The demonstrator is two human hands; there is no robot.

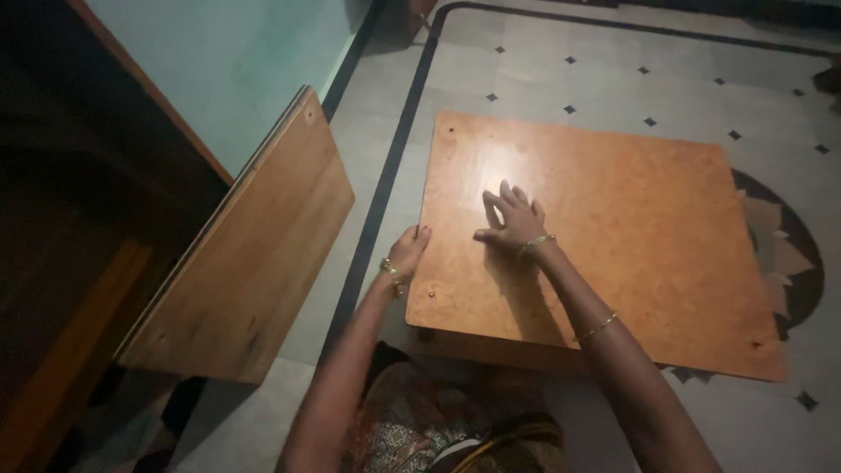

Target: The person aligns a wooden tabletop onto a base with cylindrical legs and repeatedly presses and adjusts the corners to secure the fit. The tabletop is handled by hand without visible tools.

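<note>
A large orange-brown wooden board (631, 228) lies flat on the tiled floor, with small screw holes near its corners. My right hand (512, 219) rests palm down on its near left part, fingers spread. My left hand (407, 252) grips the board's left edge, fingers curled around it. Both wrists wear thin gold bangles.
A second wooden panel (254, 254) leans tilted against the pale green wall (228, 61) at the left. Dark wooden furniture (61, 219) fills the far left. The grey floor (613, 79) has small dark diamonds and a black border line. Patterned clothing shows at the bottom.
</note>
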